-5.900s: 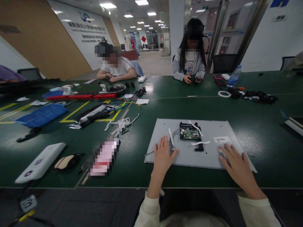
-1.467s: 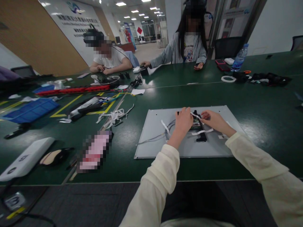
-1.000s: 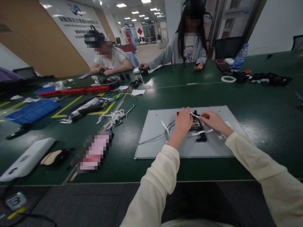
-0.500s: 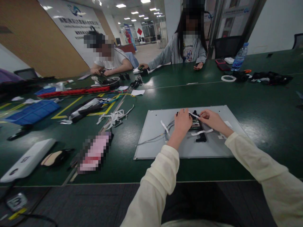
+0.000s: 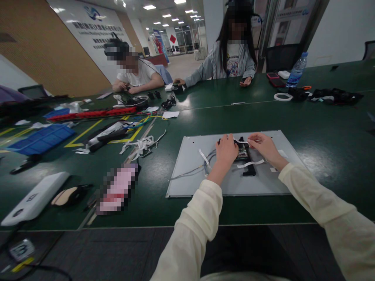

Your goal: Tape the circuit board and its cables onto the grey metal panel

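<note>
Across the whole frame I have the green table (image 5: 211, 117), smooth and hard, glare pooling at the right. Right of centre lies the grey panel (image 5: 190, 185), thin, flat and metal-looking; I judge the work on it partway, as the upper strip (image 5: 241, 141) is in hand, neither settled flat nor off, while the lower strip (image 5: 250, 164) and side strip (image 5: 203, 156) lie untouched. I have the left hand (image 5: 227, 151) arched over the assembly's left part, fingers bent down; whether it grips anything, I cannot tell. The right hand (image 5: 264, 147) seems to pinch the upper strip's right end between thumb and forefinger. Below them shows the black bracket (image 5: 249, 170), narrow and angular, then the circuit board (image 5: 242, 154), partly covered, studded with small parts. Slim grey cables (image 5: 187, 172) curve leftward. The strips are white, soft-looking and ribbon-like, slightly curled.
</note>
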A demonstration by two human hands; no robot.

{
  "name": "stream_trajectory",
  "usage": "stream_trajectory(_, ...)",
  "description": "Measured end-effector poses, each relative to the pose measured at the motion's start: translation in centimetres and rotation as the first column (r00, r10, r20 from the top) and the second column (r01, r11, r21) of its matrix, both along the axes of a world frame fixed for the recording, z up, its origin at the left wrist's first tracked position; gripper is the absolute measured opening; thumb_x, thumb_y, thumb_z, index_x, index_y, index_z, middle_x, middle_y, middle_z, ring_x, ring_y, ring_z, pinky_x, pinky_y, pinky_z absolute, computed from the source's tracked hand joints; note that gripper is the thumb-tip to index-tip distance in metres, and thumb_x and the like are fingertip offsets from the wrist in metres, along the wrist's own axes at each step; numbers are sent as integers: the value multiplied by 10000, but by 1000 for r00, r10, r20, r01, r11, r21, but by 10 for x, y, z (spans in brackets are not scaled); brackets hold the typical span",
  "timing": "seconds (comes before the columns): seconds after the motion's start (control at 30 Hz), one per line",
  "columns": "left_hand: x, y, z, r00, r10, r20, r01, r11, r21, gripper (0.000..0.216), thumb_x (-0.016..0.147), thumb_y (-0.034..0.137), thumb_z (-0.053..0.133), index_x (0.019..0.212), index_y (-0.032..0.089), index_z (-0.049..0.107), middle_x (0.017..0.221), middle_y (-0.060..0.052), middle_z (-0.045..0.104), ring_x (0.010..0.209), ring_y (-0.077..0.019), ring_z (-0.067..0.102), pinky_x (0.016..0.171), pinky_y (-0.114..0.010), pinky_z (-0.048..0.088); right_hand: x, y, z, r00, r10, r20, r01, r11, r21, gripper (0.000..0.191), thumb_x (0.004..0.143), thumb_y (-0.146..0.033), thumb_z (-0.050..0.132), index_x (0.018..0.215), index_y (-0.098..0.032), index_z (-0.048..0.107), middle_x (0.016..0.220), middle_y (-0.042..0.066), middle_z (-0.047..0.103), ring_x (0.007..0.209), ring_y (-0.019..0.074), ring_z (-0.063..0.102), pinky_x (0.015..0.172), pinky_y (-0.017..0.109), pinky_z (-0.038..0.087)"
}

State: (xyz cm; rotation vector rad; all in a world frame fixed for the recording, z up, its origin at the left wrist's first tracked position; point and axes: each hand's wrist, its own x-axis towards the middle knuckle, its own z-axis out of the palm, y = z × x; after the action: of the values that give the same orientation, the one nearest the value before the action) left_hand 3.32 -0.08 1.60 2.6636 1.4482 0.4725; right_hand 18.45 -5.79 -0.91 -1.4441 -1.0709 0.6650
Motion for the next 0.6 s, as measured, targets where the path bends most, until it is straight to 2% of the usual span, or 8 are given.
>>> stream_trajectory(0.27, 0, 1, -4, 1000, 16, -7, -16, 1000, 21, 290, 898, 231, 440, 1186, 206, 458, 1170, -98, 565, 1084, -237, 548, 929, -386, 404, 5, 0, 6, 978, -58, -198, 81, 991, 111, 323, 655, -438, 734, 829, -197, 608, 795, -3, 610, 651, 94, 546, 641, 249, 496)
stream_trajectory(0.37, 0, 1, -4, 1000, 5, -6, -5, 1000, 19, 296, 905, 234, 431, 1200, 213, 448, 1194, -99, 552, 1098, -230, 541, 935, -381, 398, 8, 1, 3, 962, -44, -270, 75, 992, 106, 323, 643, -426, 753, 820, -193, 615, 772, -18, 597, 631, 78, 535, 627, 227, 483)
stream_trajectory(0.6, -1, 0, -3, 1000, 17, -6, -17, 999, 33, 315, 904, 236, 433, 1216, 201, 456, 1229, -110, 534, 1101, -243, 534, 925, -381, 406, 2, -3, 6, 975, -5, -221, 22, 997, 74, 332, 671, -443, 737, 865, -197, 629, 815, -5, 615, 675, 94, 573, 625, 226, 488)
